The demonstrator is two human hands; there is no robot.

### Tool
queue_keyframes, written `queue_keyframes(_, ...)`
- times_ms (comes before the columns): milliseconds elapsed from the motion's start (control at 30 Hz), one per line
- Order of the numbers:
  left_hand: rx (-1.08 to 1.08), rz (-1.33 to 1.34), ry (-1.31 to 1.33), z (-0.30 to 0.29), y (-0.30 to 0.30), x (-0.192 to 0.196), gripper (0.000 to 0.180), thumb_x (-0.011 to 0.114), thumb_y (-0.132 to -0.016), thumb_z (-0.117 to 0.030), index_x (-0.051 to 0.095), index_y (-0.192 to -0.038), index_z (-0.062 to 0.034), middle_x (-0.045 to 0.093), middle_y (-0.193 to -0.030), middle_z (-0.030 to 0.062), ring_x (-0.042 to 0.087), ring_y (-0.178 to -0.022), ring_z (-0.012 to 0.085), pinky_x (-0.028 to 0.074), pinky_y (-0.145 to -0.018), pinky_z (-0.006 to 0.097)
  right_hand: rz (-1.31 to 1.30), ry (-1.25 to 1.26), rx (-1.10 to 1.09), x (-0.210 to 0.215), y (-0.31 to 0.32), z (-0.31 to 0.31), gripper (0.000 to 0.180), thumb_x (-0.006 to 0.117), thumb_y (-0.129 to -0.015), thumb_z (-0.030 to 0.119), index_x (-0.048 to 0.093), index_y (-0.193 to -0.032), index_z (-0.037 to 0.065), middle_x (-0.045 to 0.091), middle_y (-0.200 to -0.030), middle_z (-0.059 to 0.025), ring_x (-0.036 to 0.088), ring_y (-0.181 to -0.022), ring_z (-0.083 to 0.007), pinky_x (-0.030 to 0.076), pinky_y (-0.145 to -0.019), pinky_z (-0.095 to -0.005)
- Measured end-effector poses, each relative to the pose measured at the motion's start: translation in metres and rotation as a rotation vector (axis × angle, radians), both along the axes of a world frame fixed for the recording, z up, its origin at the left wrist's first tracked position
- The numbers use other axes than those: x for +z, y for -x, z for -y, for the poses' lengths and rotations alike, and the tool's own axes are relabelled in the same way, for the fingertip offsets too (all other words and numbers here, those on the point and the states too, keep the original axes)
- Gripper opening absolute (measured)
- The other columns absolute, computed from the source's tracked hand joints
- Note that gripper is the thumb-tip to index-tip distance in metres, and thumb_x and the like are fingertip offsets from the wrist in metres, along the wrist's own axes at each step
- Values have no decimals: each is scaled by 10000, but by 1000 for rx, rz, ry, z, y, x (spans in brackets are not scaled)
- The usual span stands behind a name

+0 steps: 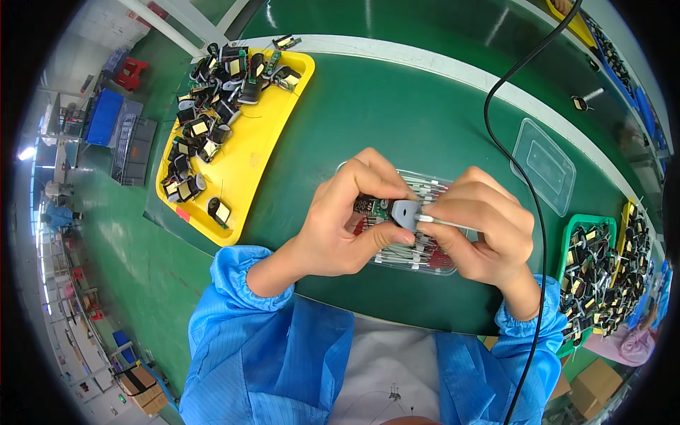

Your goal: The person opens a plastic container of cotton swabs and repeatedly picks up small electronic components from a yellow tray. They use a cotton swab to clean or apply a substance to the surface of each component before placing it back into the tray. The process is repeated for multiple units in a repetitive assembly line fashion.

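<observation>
My left hand (333,223) pinches a small electronic assembly between thumb and fingers. Its green circuit board (372,206) shows beside the fingertips, and a grey plastic end piece (405,213) with a small hole faces my right hand. My right hand (489,223) is closed on a thin pale lead (448,223), whose tip is at the grey end piece. Whether the tip is inside it, I cannot tell. Directly beneath both hands lies a clear plastic box (414,270) with many similar leads (433,188), some with red parts. My hands hide part of it.
A yellow tray (248,166) at the left holds many black assemblies. At right, a green tray (567,248) is piled with similar pieces. A clear lid (544,170) lies on the green tabletop (397,92). A black cable (487,113) hangs across the right side, passing my right sleeve.
</observation>
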State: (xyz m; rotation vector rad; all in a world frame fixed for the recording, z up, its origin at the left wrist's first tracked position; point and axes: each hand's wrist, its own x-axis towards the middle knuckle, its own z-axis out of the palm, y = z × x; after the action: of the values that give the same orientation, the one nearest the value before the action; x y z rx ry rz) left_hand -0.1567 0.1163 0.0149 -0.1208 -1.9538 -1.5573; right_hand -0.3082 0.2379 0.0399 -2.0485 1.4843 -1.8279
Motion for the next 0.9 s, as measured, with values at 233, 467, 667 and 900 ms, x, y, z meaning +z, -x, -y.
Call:
queue_keyframes(233, -13, -18, -39, -4, 1, -1, 417, 766, -776, -144, 474, -1043, -13, 528, -966, 142, 573, -865, 209, 477, -782, 344, 70, -10, 15, -6, -3, 0, 169, 763, -661, -40, 656, -792, -42, 615, -660, -111, 564, -557, -206, 421, -475, -283)
queue_keyframes(467, -17, 102, -216, -4, 1, 5, 408, 762, -789, -171, 472, -1036, -25, 546, -962, 130, 557, -880, 189, 455, -803, 317, 92, -114, 61, -2, 4, 1, 187, 770, -672, -14, 660, -822, -32, 631, -708, -115, 576, -590, -210, 436, -505, -291)
queue_keyframes(667, 9, 149, -446, -6, 3, 9, 397, 753, -802, -194, 472, -1027, -27, 547, -974, 119, 552, -908, 178, 439, -833, 309, 173, -254, 3, 11, 13, -3, 227, 781, -687, 34, 657, -869, -22, 633, -757, -107, 569, -633, -203, 445, -543, -287)
queue_keyframes(900, 25, 147, -366, -6, 4, 6, 392, 751, -795, -145, 472, -1038, -17, 547, -991, 127, 566, -909, 188, 452, -835, 314, 88, -245, -38, 10, 10, -5, 155, 746, -713, -17, 658, -840, -12, 632, -757, -97, 564, -624, -179, 441, -503, -283)
